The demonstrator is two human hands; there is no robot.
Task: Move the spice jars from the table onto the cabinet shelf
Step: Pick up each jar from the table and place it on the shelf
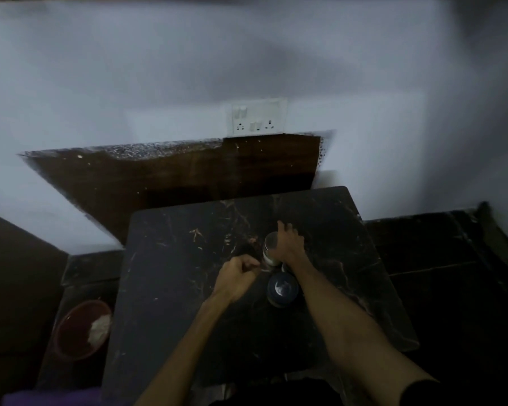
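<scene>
Two spice jars stand on the dark marble table (188,288). The farther one is a clear jar with a metal lid (269,250). My right hand (289,244) grips it from the right side, thumb reaching past its far edge. Just in front stands a dark jar with a blue lid (282,290), partly behind my right forearm. My left hand (236,278) hovers left of the jars with its fingers curled, the fingertips close to the clear jar's base; nothing shows inside them. Behind the table lies the dark wooden cabinet surface (188,177). The picture is dim and blurred.
A white switch and socket plate (258,117) sits on the pale wall above the cabinet. On the dark floor to the left of the table is a red bowl (77,335) holding something white. Dark flooring runs along the table's right side.
</scene>
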